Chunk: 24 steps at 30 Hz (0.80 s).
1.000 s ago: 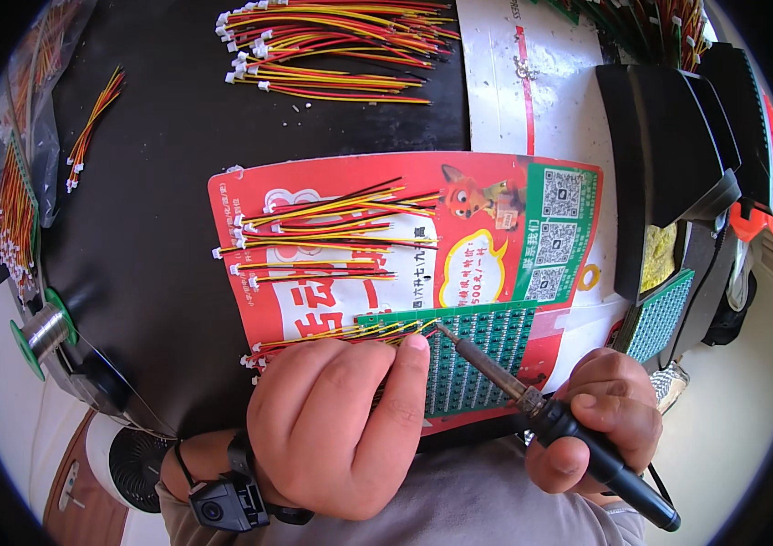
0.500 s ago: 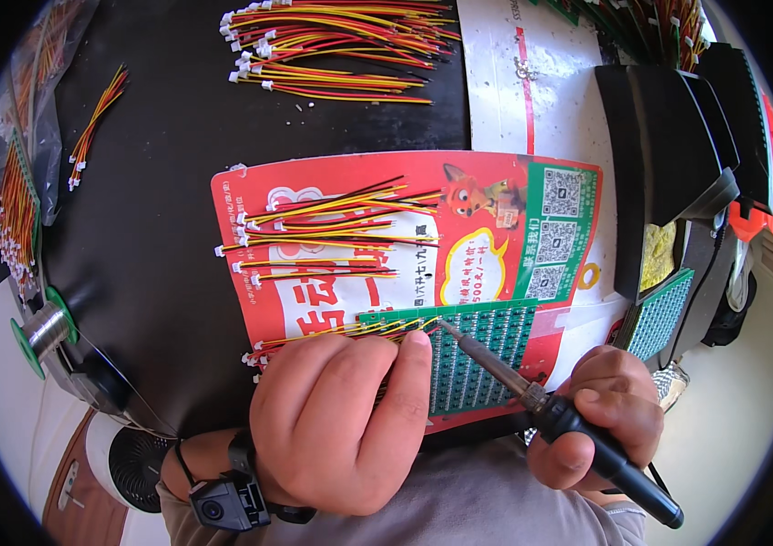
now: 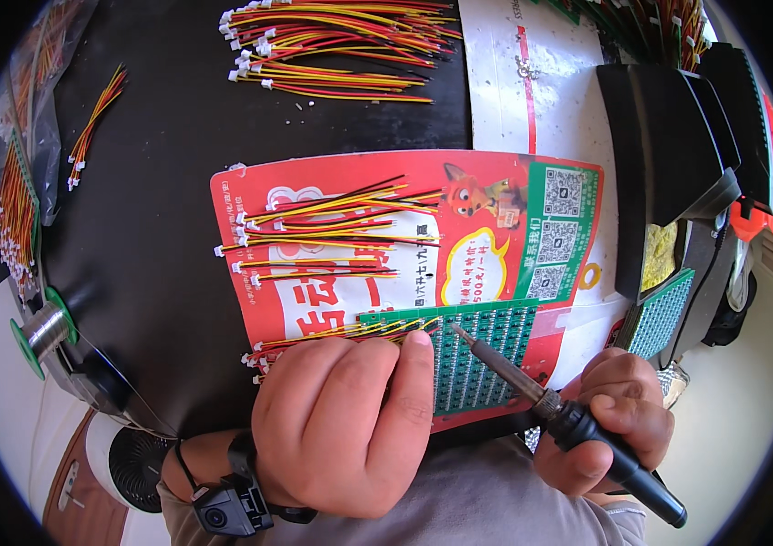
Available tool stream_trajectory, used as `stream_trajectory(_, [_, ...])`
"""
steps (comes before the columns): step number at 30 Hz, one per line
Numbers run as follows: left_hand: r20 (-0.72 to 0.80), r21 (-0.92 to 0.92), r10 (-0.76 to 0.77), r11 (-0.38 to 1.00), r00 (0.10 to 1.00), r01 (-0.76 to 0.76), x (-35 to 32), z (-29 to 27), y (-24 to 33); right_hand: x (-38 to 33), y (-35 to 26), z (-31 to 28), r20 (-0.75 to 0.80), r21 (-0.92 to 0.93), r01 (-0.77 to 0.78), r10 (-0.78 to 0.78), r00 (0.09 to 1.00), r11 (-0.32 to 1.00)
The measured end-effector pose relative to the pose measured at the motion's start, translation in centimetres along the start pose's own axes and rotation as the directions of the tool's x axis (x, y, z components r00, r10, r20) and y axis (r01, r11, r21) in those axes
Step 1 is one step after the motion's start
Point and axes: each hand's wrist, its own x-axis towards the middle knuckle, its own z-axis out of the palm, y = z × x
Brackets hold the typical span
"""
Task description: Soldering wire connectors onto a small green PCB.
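Left hand (image 3: 345, 419) presses a wire bundle (image 3: 332, 335) onto the green circuit board (image 3: 478, 359) at the table's near edge. Right hand (image 3: 610, 423) grips a soldering iron (image 3: 569, 420), tip on the board. Further wire bundles (image 3: 327, 232) lie on the red card (image 3: 487, 227) beyond.

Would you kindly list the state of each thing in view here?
left hand: pressing wires onto the green board
right hand: gripping the soldering iron
soldering iron: tilted, tip over the board
green board: flat on the red sheet
wires: ends at the board's edge
solder spool: strand unwound
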Motion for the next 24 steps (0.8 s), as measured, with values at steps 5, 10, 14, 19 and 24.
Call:
stream_trajectory(5, [0.054,-0.089,-0.062,0.994,0.997,0.066,-0.1,-0.5,0.2,0.2,-0.4,0.3,0.03,-0.011,-0.041,0.041,0.999,0.999])
stream_trajectory(10, [0.047,-0.113,-0.076,0.99,0.996,0.081,-0.1,-0.5,0.0,0.4,-0.3,0.4,0.034,-0.039,-0.036,0.037,0.999,0.999])
stream_trajectory(14, [0.082,-0.128,-0.074,0.988,0.994,0.084,0.0,-0.8,-0.1,0.3,-0.3,0.4,0.039,-0.013,-0.029,0.029,0.999,1.0])
stream_trajectory(19, [0.094,-0.147,-0.093,0.983,0.991,0.107,0.1,-0.9,-0.2,0.5,-0.4,0.3,0.065,0.003,-0.036,0.036,0.997,0.999])
stream_trajectory(24, [0.096,-0.138,-0.105,0.983,0.99,0.118,0.1,-1.2,-0.1,0.6,-0.5,0.2,0.097,0.014,-0.05,0.048,0.994,0.999])
